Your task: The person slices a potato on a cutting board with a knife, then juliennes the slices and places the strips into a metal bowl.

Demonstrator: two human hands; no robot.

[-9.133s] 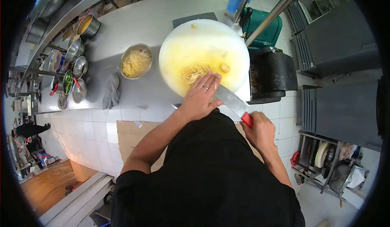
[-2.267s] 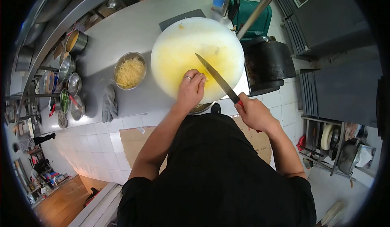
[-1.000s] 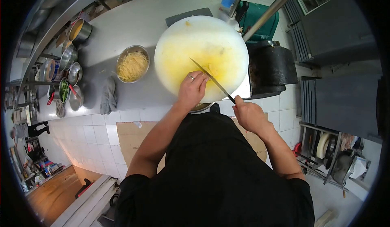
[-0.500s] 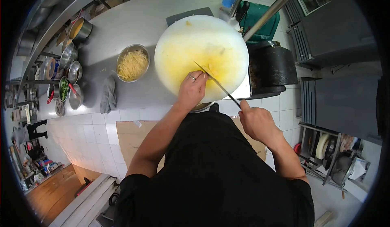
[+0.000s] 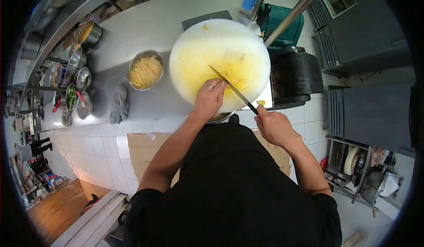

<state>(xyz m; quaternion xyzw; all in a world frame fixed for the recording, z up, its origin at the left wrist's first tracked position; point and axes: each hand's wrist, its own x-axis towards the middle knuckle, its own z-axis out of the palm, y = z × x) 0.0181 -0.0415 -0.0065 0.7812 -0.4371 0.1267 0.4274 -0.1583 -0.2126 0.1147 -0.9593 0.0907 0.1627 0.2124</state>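
Note:
My right hand (image 5: 277, 128) is wrapped round the black handle of a kitchen knife (image 5: 236, 91). The blade slants up and left over a round white cutting board (image 5: 190, 39), its surface stained yellow. On the near part of the board my left hand (image 5: 209, 100), with a ring on one finger, has its fingertips bent together against the blade's left side. They press on a yellow piece of food, mostly hidden by the fingers. Cut yellow pieces (image 5: 241, 85) lie to the right of the blade, and another yellow piece (image 5: 261, 102) is by the board's right edge.
Left of the board stands a metal bowl of pale yellow shreds (image 5: 146, 72). A grey cloth (image 5: 119, 103) lies at the counter's front edge. Metal pots and bowls (image 5: 83, 79) line the left side. A black bin (image 5: 297, 72) and a metal post (image 5: 292, 17) are on the right.
More yellow pieces now show to the right of the blade, one of them by the board's edge. My right hand and the knife handle have shifted slightly left; my left hand stays in place.

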